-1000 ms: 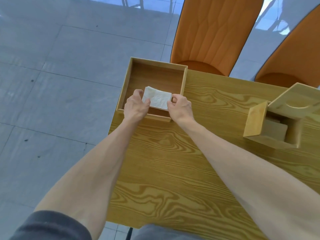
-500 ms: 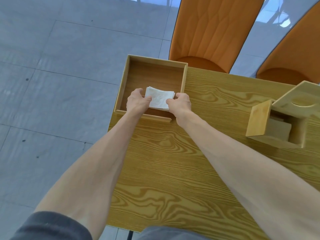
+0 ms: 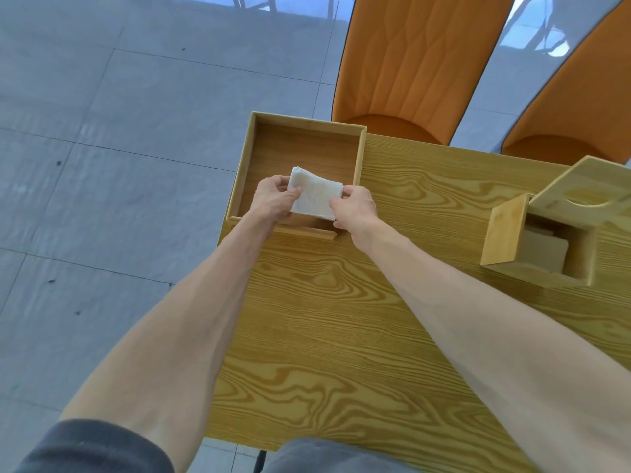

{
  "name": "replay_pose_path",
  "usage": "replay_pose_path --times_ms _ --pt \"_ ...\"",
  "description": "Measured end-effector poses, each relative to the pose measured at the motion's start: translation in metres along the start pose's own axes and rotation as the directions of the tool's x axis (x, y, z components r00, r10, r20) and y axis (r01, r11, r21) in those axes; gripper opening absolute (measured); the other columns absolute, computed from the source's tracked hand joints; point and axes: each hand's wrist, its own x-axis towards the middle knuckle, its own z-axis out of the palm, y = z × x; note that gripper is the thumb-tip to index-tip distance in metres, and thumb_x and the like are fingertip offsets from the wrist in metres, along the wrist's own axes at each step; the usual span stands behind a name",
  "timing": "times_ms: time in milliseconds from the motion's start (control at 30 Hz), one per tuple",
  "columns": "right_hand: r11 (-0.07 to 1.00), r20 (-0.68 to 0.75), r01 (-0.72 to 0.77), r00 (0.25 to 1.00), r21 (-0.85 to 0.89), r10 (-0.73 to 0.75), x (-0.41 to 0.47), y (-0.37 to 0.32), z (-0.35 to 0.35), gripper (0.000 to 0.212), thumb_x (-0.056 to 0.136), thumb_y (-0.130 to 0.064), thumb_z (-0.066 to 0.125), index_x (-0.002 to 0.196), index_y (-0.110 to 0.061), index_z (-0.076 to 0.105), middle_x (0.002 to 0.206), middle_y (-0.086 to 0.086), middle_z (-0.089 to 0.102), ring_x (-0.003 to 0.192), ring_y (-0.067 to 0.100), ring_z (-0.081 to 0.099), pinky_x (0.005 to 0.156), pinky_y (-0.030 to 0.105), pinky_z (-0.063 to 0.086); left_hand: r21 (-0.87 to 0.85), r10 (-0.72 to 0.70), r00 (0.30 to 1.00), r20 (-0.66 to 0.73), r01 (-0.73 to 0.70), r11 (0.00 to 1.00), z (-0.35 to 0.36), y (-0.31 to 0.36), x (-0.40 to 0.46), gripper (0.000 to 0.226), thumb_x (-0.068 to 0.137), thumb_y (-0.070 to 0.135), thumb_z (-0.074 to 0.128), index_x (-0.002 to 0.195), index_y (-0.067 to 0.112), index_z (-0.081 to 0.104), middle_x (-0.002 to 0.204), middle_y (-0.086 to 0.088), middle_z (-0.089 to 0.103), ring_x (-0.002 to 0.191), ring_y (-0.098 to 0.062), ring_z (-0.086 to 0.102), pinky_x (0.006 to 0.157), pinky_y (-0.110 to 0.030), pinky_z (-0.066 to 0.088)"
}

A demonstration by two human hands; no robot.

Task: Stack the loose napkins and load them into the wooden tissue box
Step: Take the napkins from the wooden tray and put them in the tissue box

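Spanning the wooden table [image 3: 341, 319], both arms reach to the open tray [image 3: 300, 145] at its far left corner, where the left hand [image 3: 271, 201] and right hand [image 3: 355, 208] pinch opposite ends of the napkin stack [image 3: 314, 196], which looks light, soft and floppy, so holding both ends seems wise.

The scene is evenly daylit; window glare is reflected on the floor tiles [image 3: 546, 42] at 1 o'clock. Straight lines are bowed toward the edges.
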Motion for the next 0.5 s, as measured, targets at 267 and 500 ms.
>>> replay_pose_path --times_ms 267,500 --pt "0.995 -0.007 0.033 0.999 0.098 -0.032 -0.014 0.005 -0.017 0.040 0.098 -0.034 0.050 0.135 -0.017 0.055 0.123 0.003 0.060 0.109 0.025 0.060 0.097 0.045 0.053 -0.120 0.047 0.993 0.104 -0.034 0.992 -0.004 0.007 -0.020 0.038 0.096 0.022 0.063 0.133 0.012 0.056 0.128 -0.009 0.061 0.114 -0.023 0.062 0.076 -0.032 0.061" --pt "0.959 0.088 -0.025 0.996 0.281 0.000 -0.033 0.015 -0.044 0.044 0.101 -0.040 0.049 0.139 -0.016 0.051 0.131 0.006 0.059 0.120 0.026 0.057 0.098 0.042 0.048 -0.236 0.086 0.962 0.257 -0.024 0.971 0.003 0.014 -0.049 0.032 0.097 0.022 0.062 0.128 0.016 0.058 0.128 -0.013 0.060 0.119 -0.027 0.061 0.083 -0.037 0.060"
